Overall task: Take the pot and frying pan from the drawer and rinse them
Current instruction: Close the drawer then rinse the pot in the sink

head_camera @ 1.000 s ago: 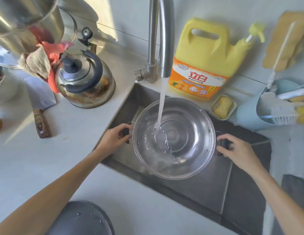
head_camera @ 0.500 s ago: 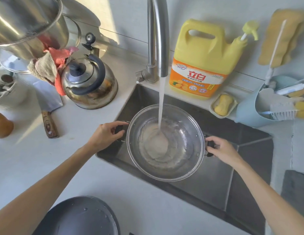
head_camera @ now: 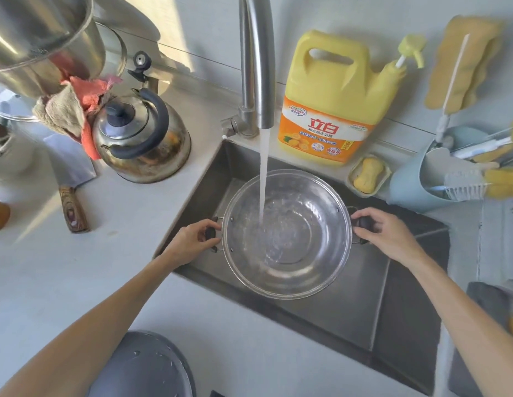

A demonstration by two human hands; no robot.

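Stainless-steel pot (head_camera: 307, 253): one, with two dark side handles. Head view. It is held in the sink (head_camera: 349, 310), toward the sink's back-left corner, under the faucet (head_camera: 255, 67).

Water stream (head_camera: 263, 181): one, falling into the pot left of its centre; shallow water lies inside.

Left hand (head_camera: 189, 242): fingers curled round the pot's left handle.
Right hand (head_camera: 387, 239): fingers curled round the right handle.

Counter (head_camera: 63, 267), left of the sink: one steel kettle (head_camera: 143, 138) near the sink's back-left corner; one cleaver (head_camera: 69, 173) farther left.

Counter's back edge: one yellow detergent jug (head_camera: 332, 96); one soap bar (head_camera: 368, 174) in a dish beside it.

Counter's front edge: one dark grey round item (head_camera: 146, 368), wet and cut off by the frame; pan or lid, cannot tell.
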